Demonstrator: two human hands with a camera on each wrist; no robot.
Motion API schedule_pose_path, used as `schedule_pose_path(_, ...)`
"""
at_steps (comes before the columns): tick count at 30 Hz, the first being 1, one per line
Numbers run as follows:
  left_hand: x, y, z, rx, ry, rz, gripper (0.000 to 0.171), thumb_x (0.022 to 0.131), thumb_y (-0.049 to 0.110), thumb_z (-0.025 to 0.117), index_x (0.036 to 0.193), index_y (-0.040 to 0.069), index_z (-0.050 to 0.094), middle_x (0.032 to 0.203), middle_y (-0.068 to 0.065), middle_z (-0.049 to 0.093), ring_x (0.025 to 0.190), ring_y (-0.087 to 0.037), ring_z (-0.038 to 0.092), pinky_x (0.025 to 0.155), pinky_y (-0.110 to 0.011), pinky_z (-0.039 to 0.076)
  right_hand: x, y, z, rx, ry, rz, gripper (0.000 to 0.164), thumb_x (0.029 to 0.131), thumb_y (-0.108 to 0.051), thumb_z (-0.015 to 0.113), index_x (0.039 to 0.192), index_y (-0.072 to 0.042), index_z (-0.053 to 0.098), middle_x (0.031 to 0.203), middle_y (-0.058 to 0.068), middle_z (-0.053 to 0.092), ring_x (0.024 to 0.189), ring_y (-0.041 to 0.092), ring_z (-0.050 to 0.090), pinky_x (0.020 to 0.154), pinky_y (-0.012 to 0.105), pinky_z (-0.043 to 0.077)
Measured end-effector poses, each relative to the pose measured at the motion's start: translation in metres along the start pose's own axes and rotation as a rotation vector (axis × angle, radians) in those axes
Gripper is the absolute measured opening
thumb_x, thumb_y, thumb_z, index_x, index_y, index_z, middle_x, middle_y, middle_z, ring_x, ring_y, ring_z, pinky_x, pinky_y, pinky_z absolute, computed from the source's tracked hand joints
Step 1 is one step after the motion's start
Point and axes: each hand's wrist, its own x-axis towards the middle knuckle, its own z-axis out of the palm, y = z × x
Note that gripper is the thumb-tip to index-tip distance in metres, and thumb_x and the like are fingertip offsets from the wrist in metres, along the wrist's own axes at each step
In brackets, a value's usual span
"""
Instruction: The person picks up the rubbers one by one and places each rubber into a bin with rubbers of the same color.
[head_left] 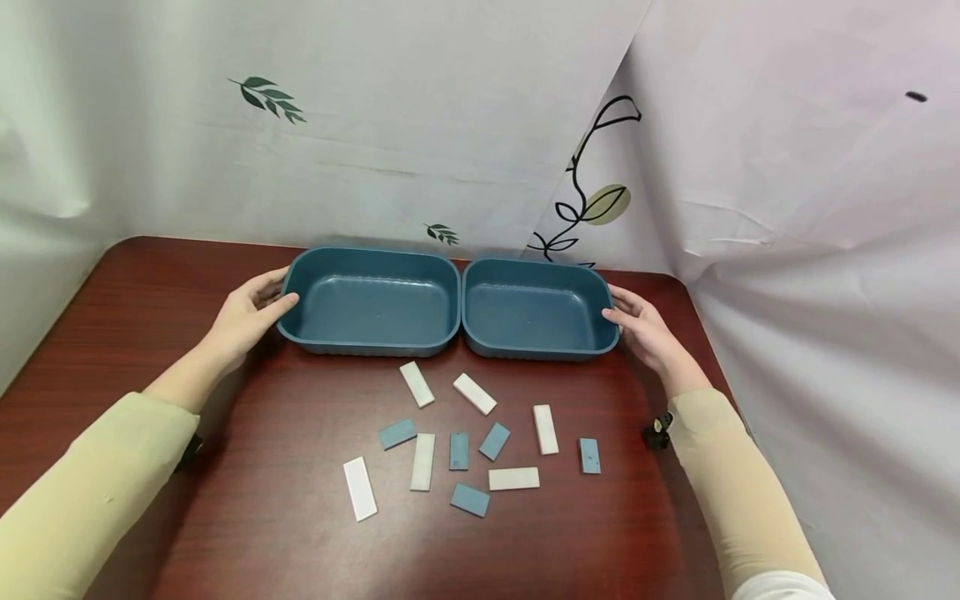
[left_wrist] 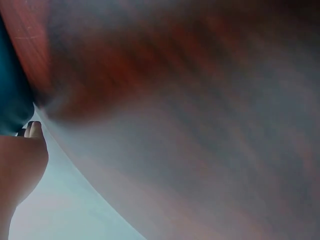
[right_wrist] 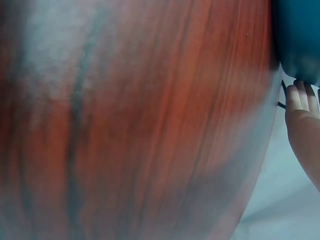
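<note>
Two dark blue plastic bins stand side by side at the back of the table, their inner ends meeting. My left hand [head_left: 247,315] grips the outer end of the left bin [head_left: 375,310], thumb over the rim and fingers outside. At the far end of the right bin [head_left: 536,315], my right hand [head_left: 643,327] holds the rim in the same way. Both bins have bare floors. In the left wrist view a corner of the left bin [left_wrist: 12,90] shows beside the hand; the right wrist view catches the right bin [right_wrist: 302,40] above the fingers.
In front of the bins, several white blocks [head_left: 423,462] and several smaller blue-grey blocks [head_left: 459,451] lie scattered on the dark red wooden table [head_left: 300,550]. A pale curtain [head_left: 375,125] with leaf prints hangs directly behind the bins and along the right side.
</note>
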Motion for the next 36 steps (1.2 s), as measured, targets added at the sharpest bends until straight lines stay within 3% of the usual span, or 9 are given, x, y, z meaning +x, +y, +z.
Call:
schedule_pose_path(2,-0.001,-0.003,-0.001,-0.094,-0.031,0.000,0.063,0.110,0.020,0.061,0.165,0.003,0.035,0.147,0.002,0.054,0.111,0.014,0.056,0.087,-0.002,0.050,0.000,0.000,0.000,-0.002,-0.004,-0.004,0.061,0.109,-0.001,0.053,0.164,0.005,0.027,0.130,-0.012,0.061,0.109,0.002,0.068,0.091,0.015,0.057)
schedule_pose_path(7,-0.004,-0.009,-0.003,-0.463,-0.133,0.027,0.058,0.109,0.003,0.055,0.164,0.008,0.037,0.141,0.015,0.057,0.119,0.005,0.061,0.093,-0.008,0.051,-0.003,0.000,-0.001,-0.021,-0.008,-0.006,0.062,0.109,-0.003,0.054,0.163,0.007,0.026,0.127,-0.011,0.063,0.108,0.001,0.068,0.091,0.015,0.058)
schedule_pose_path(10,-0.004,-0.011,-0.003,-0.578,-0.184,0.056,0.053,0.110,-0.001,0.049,0.160,0.011,0.040,0.142,0.012,0.058,0.121,0.000,0.062,0.096,-0.011,0.050,-0.008,0.000,-0.003,-0.015,-0.014,-0.007,0.062,0.110,-0.004,0.053,0.163,0.009,0.023,0.126,-0.010,0.064,0.109,0.000,0.068,0.093,0.014,0.056)
schedule_pose_path(20,-0.001,-0.019,-0.002,-0.660,-0.248,0.072,0.052,0.110,-0.001,0.043,0.160,0.015,0.037,0.151,0.009,0.050,0.128,-0.003,0.057,0.103,-0.014,0.045,-0.036,-0.002,-0.015,-0.100,-0.047,-0.048,0.062,0.111,-0.007,0.053,0.162,0.012,0.023,0.132,-0.017,0.062,0.122,-0.008,0.064,0.104,0.009,0.049)
schedule_pose_path(27,-0.002,-0.019,-0.001,-0.678,-0.254,0.078,0.053,0.110,-0.001,0.044,0.160,0.014,0.037,0.153,0.009,0.049,0.130,-0.003,0.056,0.105,-0.015,0.044,-0.061,-0.002,-0.017,-0.197,-0.055,-0.059,0.055,0.109,-0.004,0.057,0.158,0.011,0.035,0.128,-0.019,0.069,0.120,-0.005,0.068,0.101,0.009,0.051)
schedule_pose_path(36,-0.001,-0.021,-0.001,-0.683,-0.247,0.059,0.053,0.110,-0.001,0.045,0.160,0.015,0.037,0.153,0.010,0.047,0.131,-0.002,0.054,0.106,-0.014,0.042,-0.088,0.005,-0.006,-0.410,-0.057,-0.033,0.045,0.105,-0.004,0.065,0.144,0.013,0.051,0.122,-0.014,0.074,0.113,-0.002,0.070,0.093,0.012,0.055)
